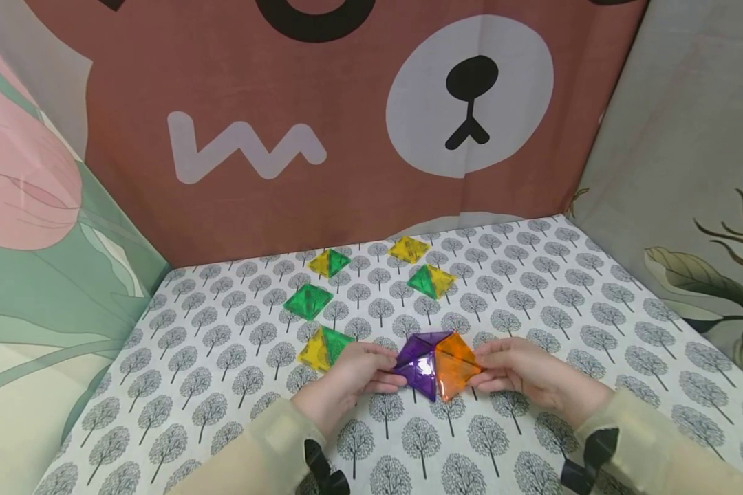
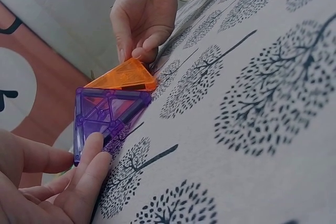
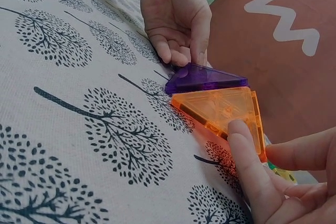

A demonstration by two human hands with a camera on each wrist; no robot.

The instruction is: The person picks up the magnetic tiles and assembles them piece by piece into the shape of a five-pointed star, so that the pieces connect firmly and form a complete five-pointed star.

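Note:
Between the hands are see-through purple magnetic tiles (image 1: 416,375) and an orange magnetic tile piece (image 1: 457,368), edge against edge in one raised, angular shape. The left hand (image 1: 360,375) pinches the purple side at its outer left corner, thumb and fingers on opposite faces. On the other side the right hand (image 1: 523,375) grips the orange side the same way. In the left wrist view, a purple triangular face (image 2: 100,114) stands tilted close to the cloth; the right wrist view shows an orange triangular face (image 3: 223,108). Whether the lower edges touch the cloth is hard to tell.
Behind the hands lie several tile shapes: yellow-green (image 1: 325,347) close by the left hand, green (image 1: 308,301), yellow-green (image 1: 329,262), yellow (image 1: 408,249) and green-yellow (image 1: 431,280). A tree-print cloth (image 1: 223,357) covers the table. A bear-print curtain (image 1: 235,213) hangs behind.

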